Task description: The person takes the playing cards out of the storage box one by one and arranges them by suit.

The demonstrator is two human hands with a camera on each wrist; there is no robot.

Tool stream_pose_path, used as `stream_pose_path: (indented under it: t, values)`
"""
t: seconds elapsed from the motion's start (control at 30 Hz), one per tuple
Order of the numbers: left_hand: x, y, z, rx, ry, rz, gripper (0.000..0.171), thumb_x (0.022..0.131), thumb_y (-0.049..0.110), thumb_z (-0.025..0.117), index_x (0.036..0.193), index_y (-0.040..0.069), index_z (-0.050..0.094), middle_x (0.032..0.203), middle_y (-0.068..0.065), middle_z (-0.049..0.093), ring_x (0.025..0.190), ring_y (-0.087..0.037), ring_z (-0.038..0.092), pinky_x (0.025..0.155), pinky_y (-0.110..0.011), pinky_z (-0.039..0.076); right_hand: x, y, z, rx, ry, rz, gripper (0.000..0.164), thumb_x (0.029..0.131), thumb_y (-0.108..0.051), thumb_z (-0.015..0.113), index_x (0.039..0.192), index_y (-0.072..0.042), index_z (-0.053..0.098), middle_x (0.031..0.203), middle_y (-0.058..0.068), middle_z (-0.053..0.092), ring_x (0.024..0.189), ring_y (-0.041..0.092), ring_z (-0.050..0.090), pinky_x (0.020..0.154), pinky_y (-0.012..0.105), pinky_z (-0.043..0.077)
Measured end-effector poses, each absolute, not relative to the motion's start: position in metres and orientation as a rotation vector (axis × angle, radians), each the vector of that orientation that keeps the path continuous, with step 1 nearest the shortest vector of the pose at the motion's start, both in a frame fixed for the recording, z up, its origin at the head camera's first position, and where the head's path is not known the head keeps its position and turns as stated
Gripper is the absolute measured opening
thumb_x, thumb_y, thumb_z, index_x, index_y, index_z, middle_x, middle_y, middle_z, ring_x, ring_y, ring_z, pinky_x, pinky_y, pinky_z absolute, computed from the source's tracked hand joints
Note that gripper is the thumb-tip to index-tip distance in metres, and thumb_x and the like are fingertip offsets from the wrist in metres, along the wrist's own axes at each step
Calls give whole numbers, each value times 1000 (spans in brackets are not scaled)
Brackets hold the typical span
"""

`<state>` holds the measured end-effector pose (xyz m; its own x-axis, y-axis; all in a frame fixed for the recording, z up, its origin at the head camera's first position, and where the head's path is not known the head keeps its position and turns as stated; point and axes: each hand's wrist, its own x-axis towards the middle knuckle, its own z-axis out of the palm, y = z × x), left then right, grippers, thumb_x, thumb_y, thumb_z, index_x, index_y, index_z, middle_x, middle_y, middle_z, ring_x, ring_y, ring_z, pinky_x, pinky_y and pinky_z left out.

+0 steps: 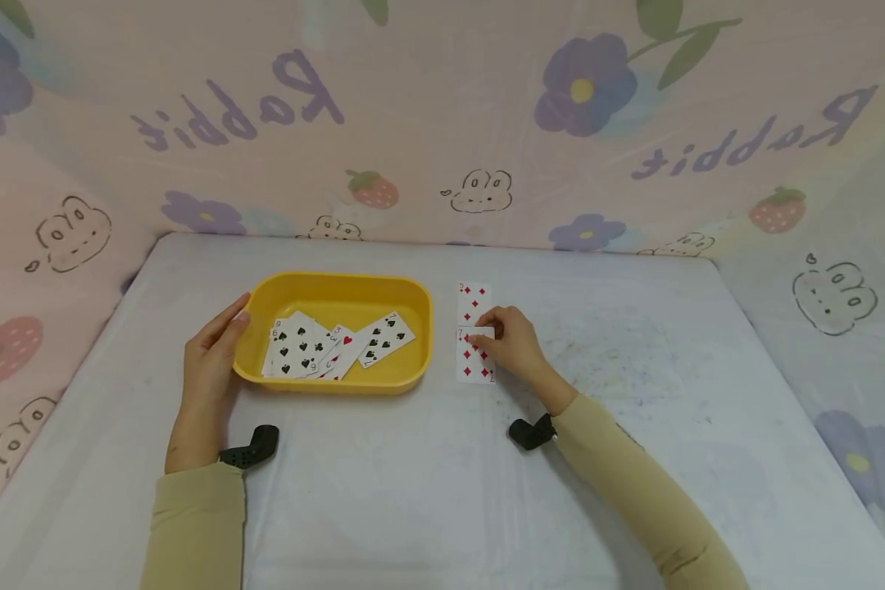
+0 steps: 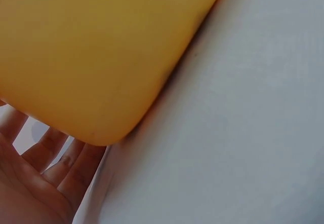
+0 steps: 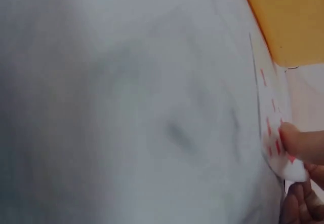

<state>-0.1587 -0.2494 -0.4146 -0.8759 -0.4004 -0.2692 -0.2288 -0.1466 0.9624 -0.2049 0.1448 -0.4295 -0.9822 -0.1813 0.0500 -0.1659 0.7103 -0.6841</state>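
In the head view a yellow plastic tray (image 1: 339,386) holds several loose playing cards (image 1: 292,348), black and red suits mixed. My left hand (image 1: 208,360) holds its left end; in the left wrist view the fingers (image 2: 83,171) lie along the outside wall, their tips hidden behind it. To the right of the tray my right hand (image 1: 512,340) pinches a seven of diamonds (image 1: 474,369) near its upper end. In the right wrist view the thumb (image 3: 301,142) presses on the card's face. A five of diamonds (image 1: 473,297) lies directly beyond it, partly covered by the hand.
A white cloth covers the table (image 1: 383,500), with greyish smudges right of the cards. A patterned curtain (image 1: 428,115) hangs at the back and sides. Black camera mounts (image 1: 533,433) sit on both wrists.
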Motion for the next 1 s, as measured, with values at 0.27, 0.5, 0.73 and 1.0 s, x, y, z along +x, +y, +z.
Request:
stream_pose_path:
  t: [0.27,0.5,0.73,1.0]
  values:
    - [-159,-249,-414,729,-1969,-2179,43,91,40,63,132,31,58,145,14,47,141,-4,31,114,-16,27,-203,136,-417,-356,2937,-1076,20,82,-12,75,92,-1,63,96,16,50,90,28,47,80,37,42]
    - [-158,-249,-415,729,-1970,-2185,43,91,40,64,132,31,58,145,15,47,141,-4,31,114,-16,27,-206,117,-402,-235,2834,-1266,26,85,-20,73,102,-2,64,102,16,57,93,27,52,81,33,48]
    - [-158,-250,-414,748,-2013,-2150,41,92,41,61,132,33,58,146,15,45,142,-5,30,116,-20,25,-206,79,-379,-134,2634,-1562,26,86,-19,72,106,-3,65,105,12,65,93,22,57,77,23,51]
    - [-158,-249,-414,729,-2006,-2146,39,93,39,61,132,32,59,145,15,47,141,-4,30,117,-21,24,-207,29,-363,-176,2454,-1671,25,85,-16,73,106,-3,66,105,10,67,91,20,60,79,19,52]
